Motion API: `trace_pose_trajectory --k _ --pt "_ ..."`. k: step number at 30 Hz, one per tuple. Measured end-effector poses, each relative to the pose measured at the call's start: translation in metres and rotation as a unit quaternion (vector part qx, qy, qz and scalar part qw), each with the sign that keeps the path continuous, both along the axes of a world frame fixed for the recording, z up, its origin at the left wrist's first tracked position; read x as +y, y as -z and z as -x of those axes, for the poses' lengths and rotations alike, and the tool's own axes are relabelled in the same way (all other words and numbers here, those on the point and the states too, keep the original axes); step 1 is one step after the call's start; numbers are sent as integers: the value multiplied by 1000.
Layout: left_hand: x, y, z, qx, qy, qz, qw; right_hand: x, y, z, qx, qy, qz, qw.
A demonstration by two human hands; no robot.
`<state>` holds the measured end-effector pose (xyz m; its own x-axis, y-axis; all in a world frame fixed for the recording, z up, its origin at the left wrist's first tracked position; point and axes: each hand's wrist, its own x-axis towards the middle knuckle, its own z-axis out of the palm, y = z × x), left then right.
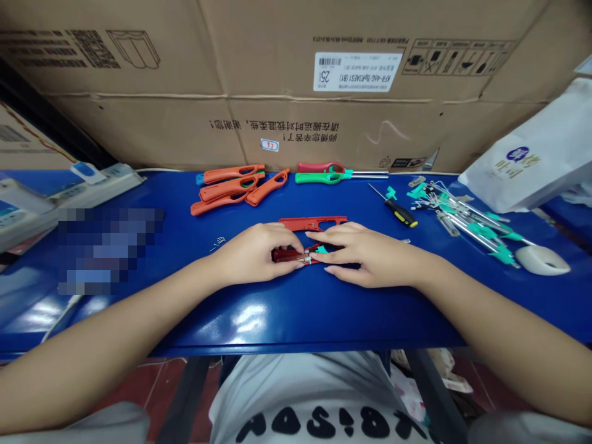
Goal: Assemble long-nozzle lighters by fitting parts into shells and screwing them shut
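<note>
On the blue table in front of me lies an opened red lighter shell (282, 254) with small metal and white parts inside. My left hand (259, 250) grips its left end, thumb and index finger pinched at the inner parts. My right hand (365, 251) rests over the right end, fingers stretched and apart, the fingertips touching the shell near a green trigger (320, 249). Just behind, the other red shell half (314, 223) lies flat, partly covered by my right fingers. Some of the inner parts are hidden by my fingertips.
Several orange lighter casings (229, 190) and red and green lighters (324, 177) lie at the back. To the right are a screwdriver (398, 209), metal tubes with green triggers (481, 231), and a white bag (531, 148). A power strip (111, 185) stands left. A cardboard box (277, 74) walls the back.
</note>
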<state>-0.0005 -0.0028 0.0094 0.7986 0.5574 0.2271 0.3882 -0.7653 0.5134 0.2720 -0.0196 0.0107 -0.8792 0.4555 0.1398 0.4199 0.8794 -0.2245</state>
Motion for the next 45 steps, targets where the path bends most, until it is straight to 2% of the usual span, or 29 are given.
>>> trace_pose_trajectory --k 4,12,17,20,24,30,40,45 --pt "1 1 0 -13 21 0 1000 -1 -4 -1 -5 5 10 1000" --pt "-1 0 -1 -27 20 1 999 -2 -4 0 12 8 11 1000" --pt "0 -1 0 -17 17 0 1000 5 -10 -8 57 65 -6 996" --pt "0 -5 3 7 13 -15 1000 10 -13 -17 46 86 19 995" --pt "-2 -8 5 55 -14 -73 996 12 -13 -20 63 87 64 992" --pt "-4 0 2 65 41 -111 991 9 -8 -9 78 96 94 988" --pt "-3 6 -1 42 56 -111 991 8 -5 -6 80 118 135 981" --pt "-2 9 0 21 54 -102 993 11 -2 -8 107 150 91 979"
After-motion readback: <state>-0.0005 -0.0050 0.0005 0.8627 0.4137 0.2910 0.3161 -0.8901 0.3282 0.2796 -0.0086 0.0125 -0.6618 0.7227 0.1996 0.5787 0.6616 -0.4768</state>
